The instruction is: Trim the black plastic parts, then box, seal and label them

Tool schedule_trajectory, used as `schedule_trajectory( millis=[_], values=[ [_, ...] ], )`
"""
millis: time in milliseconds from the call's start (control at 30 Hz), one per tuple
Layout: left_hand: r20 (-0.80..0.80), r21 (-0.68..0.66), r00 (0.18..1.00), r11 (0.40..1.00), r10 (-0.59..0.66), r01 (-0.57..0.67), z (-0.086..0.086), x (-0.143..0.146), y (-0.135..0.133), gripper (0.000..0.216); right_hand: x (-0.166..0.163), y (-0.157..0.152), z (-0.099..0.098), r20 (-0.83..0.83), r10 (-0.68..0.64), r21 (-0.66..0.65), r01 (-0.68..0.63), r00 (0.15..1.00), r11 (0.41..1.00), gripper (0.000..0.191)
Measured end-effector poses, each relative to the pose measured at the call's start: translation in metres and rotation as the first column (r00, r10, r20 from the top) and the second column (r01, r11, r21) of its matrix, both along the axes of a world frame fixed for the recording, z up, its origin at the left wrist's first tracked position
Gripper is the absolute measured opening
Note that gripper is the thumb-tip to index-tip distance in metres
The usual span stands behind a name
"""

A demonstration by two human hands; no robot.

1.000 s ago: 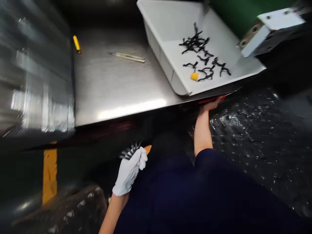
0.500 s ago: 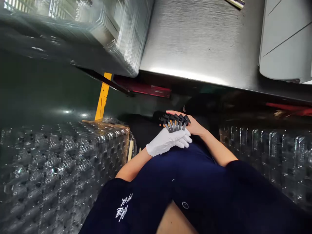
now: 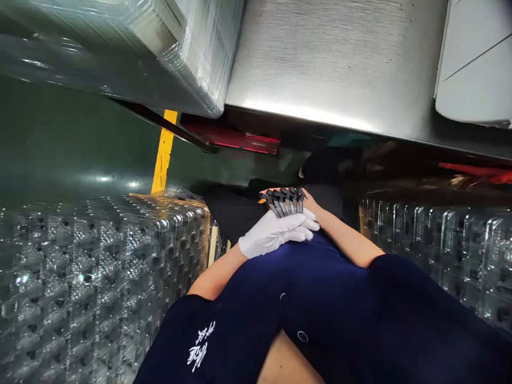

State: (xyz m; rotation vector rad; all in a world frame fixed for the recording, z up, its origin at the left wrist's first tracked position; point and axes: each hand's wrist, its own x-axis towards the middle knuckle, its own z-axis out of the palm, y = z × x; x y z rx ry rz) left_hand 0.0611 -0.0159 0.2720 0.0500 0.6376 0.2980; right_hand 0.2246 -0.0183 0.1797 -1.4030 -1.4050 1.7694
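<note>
A fanned row of small dark grey plastic parts (image 3: 283, 198) is held below the near edge of the brushed steel table (image 3: 332, 64), pinched in the grip of the white-gloved left hand (image 3: 276, 233). The bare right hand (image 3: 314, 207) is pressed behind them; its grip cannot be told. Stacked clear plastic blister trays (image 3: 100, 277) are seen on the floor alongside.

Left hand (image 3: 276, 234): covered by a plain white fabric glove, cuff ending at the wrist; forearm behind the fingers bare. Right hand (image 3: 310, 205): ungloved, forearm bare up to the sleeve. Garment: dark navy short-sleeved top (image 3: 320, 304), sleeves ending above the elbows. Left sleeve carries small white printed characters (image 3: 202, 341), unreadable at this angle. Two small round white-ringed marks, possibly snaps, sit on the front panel below the gloved fingers.
</note>
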Motion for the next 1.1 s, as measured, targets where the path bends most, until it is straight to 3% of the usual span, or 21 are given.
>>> schedule_trajectory(
  millis=[133, 367, 567, 833, 967, 1100],
  values=[
    [0.042, -0.005, 0.999, 1.0, -0.023, 0.023, 0.0, -0.002, 0.0, 0.045, 0.005, 0.004, 0.007, -0.161, -0.005, -0.147, -0.02, 0.987, 0.989, 0.046],
    [0.072, -0.008, 0.995, 0.998, -0.064, 0.065, -0.002, -0.004, 0.001, 0.039, 0.004, 0.005, 0.015, -0.073, 0.005, -0.151, -0.016, 0.997, 0.988, 0.039],
    [0.072, -0.04, 0.997, 0.999, -0.031, 0.034, -0.003, -0.003, -0.004, 0.05, -0.001, 0.006, 0.022, -0.069, -0.077, -0.248, 0.058, 0.995, 0.967, 0.043],
    [0.139, 0.0, 0.99, 1.0, 0.005, -0.005, -0.002, -0.006, -0.005, 0.056, -0.005, 0.006, 0.029, -0.175, -0.131, -0.246, 0.085, 0.976, 0.965, 0.043],
    [0.161, 0.003, 0.987, 1.0, -0.009, 0.008, -0.002, -0.008, -0.005, 0.06, -0.005, 0.004, 0.027, -0.19, -0.087, -0.196, 0.049, 0.978, 0.979, 0.041],
    [0.167, -0.043, 0.986, 0.999, 0.01, -0.002, 0.001, -0.009, -0.002, 0.044, -0.002, 0.005, 0.028, -0.185, -0.048, -0.157, 0.018, 0.982, 0.987, 0.043]
  ],
)
